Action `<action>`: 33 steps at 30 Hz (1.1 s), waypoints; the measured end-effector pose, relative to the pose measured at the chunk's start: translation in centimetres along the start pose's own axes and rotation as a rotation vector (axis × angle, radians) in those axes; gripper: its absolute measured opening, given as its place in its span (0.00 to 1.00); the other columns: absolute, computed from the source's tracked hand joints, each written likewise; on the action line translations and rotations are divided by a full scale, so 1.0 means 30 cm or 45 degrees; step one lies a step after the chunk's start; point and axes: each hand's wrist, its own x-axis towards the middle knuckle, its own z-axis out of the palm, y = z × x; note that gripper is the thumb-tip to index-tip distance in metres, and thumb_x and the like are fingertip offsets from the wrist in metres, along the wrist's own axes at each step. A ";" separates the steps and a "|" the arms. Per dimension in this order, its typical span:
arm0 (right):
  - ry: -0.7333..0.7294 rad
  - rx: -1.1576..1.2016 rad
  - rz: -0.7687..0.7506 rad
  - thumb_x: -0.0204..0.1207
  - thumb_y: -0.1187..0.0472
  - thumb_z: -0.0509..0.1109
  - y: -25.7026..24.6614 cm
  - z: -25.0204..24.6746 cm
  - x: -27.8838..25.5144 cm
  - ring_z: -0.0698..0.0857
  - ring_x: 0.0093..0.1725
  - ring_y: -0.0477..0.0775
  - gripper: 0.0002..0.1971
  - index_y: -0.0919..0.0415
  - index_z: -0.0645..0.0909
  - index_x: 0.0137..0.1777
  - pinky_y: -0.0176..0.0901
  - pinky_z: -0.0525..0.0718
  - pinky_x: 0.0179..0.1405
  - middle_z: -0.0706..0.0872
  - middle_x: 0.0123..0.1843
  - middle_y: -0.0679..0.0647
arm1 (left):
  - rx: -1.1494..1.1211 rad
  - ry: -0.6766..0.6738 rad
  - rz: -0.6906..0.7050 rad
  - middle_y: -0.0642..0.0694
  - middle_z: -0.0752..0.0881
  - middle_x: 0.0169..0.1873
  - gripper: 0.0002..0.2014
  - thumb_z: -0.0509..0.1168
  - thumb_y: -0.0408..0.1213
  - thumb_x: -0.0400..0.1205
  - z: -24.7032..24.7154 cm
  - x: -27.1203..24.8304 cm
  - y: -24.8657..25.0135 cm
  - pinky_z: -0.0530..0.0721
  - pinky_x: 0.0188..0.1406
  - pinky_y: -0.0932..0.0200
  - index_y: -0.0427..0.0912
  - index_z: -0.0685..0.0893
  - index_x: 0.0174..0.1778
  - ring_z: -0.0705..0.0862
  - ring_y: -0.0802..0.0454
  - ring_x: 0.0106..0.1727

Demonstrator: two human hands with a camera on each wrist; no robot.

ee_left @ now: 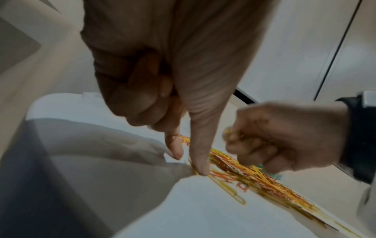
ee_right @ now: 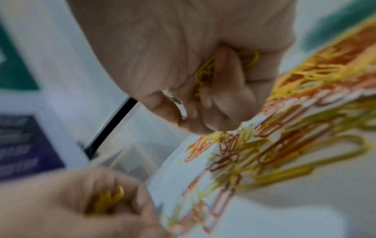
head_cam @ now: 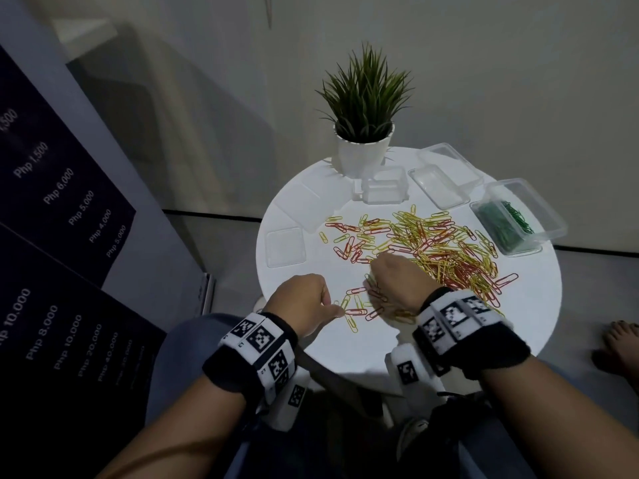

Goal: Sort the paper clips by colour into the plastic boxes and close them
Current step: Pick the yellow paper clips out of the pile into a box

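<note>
A loose pile of yellow and red paper clips covers the middle of the round white table. At the right edge, a clear box holds green clips, its lid open behind it. My left hand is at the pile's near left end. Its thumb and forefinger pinch a yellow clip on the table, and its curled fingers hold more yellow clips. My right hand is a fist on the pile's near edge, gripping a bunch of yellow clips.
Behind the pile stand an empty clear box and an open one with a hinged lid. Two loose lids lie at the left. A potted plant stands at the back edge. A bare foot is on the floor at the right.
</note>
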 end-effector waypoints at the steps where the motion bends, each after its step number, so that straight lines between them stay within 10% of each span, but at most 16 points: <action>1: -0.007 0.344 0.004 0.83 0.67 0.52 0.014 -0.017 -0.003 0.70 0.28 0.50 0.19 0.54 0.60 0.29 0.32 0.66 0.24 0.66 0.28 0.49 | 0.003 0.007 0.013 0.47 0.87 0.40 0.13 0.72 0.48 0.77 0.002 0.006 0.001 0.77 0.41 0.57 0.42 0.82 0.40 0.83 0.50 0.43; 4: -0.115 1.552 0.020 0.78 0.61 0.51 0.043 -0.052 -0.025 0.59 0.18 0.46 0.12 0.57 0.65 0.31 0.27 0.56 0.14 0.65 0.24 0.51 | -0.012 0.000 0.034 0.48 0.86 0.42 0.10 0.70 0.44 0.80 -0.001 0.022 0.007 0.76 0.42 0.59 0.42 0.82 0.41 0.82 0.51 0.43; 7: -0.164 1.647 0.004 0.82 0.52 0.54 0.061 -0.046 -0.014 0.59 0.18 0.47 0.18 0.58 0.69 0.32 0.27 0.56 0.12 0.66 0.24 0.53 | -0.004 -0.010 0.071 0.49 0.85 0.42 0.07 0.66 0.42 0.82 0.003 0.036 0.006 0.77 0.42 0.59 0.44 0.80 0.41 0.81 0.51 0.44; 13: -0.045 0.559 -0.041 0.84 0.66 0.53 0.062 -0.015 -0.017 0.74 0.31 0.50 0.13 0.58 0.79 0.46 0.31 0.70 0.21 0.79 0.33 0.49 | -0.057 -0.027 0.087 0.46 0.83 0.42 0.07 0.59 0.40 0.83 -0.004 0.045 0.013 0.75 0.40 0.55 0.40 0.75 0.43 0.80 0.47 0.43; 17: -0.010 0.000 -0.141 0.84 0.65 0.53 0.047 0.016 -0.032 0.75 0.35 0.42 0.15 0.60 0.83 0.50 0.38 0.70 0.34 0.81 0.40 0.46 | -0.816 -0.068 -0.072 0.47 0.75 0.30 0.13 0.50 0.34 0.86 -0.045 0.046 0.027 0.69 0.27 0.58 0.42 0.69 0.34 0.72 0.51 0.29; 21: 0.107 -0.323 -0.105 0.81 0.56 0.60 0.022 0.049 -0.029 0.83 0.48 0.56 0.08 0.56 0.80 0.46 0.44 0.79 0.45 0.86 0.50 0.54 | -1.352 -0.142 -0.220 0.41 0.79 0.29 0.12 0.49 0.32 0.85 -0.057 0.048 0.042 0.60 0.21 0.64 0.39 0.73 0.39 0.66 0.55 0.18; 24: 0.150 -0.498 -0.024 0.78 0.51 0.65 -0.002 0.076 -0.021 0.85 0.49 0.57 0.10 0.57 0.80 0.49 0.44 0.80 0.44 0.86 0.49 0.53 | -0.924 -0.103 -0.024 0.46 0.81 0.35 0.14 0.47 0.33 0.87 -0.043 0.073 0.023 0.70 0.24 0.65 0.42 0.77 0.42 0.76 0.57 0.28; 27: 0.169 -0.541 0.029 0.78 0.52 0.67 -0.014 0.089 -0.009 0.85 0.51 0.56 0.11 0.58 0.81 0.54 0.45 0.81 0.46 0.85 0.51 0.53 | -0.187 -0.030 0.165 0.47 0.85 0.47 0.14 0.49 0.39 0.88 -0.021 0.081 0.006 0.80 0.49 0.53 0.41 0.79 0.48 0.82 0.48 0.49; 33: 0.104 -0.397 0.127 0.76 0.57 0.66 0.007 0.097 0.035 0.86 0.51 0.59 0.10 0.61 0.80 0.53 0.51 0.86 0.54 0.86 0.50 0.57 | 0.386 0.058 0.288 0.39 0.85 0.48 0.14 0.51 0.45 0.89 0.019 0.076 0.017 0.76 0.42 0.52 0.38 0.76 0.56 0.82 0.41 0.47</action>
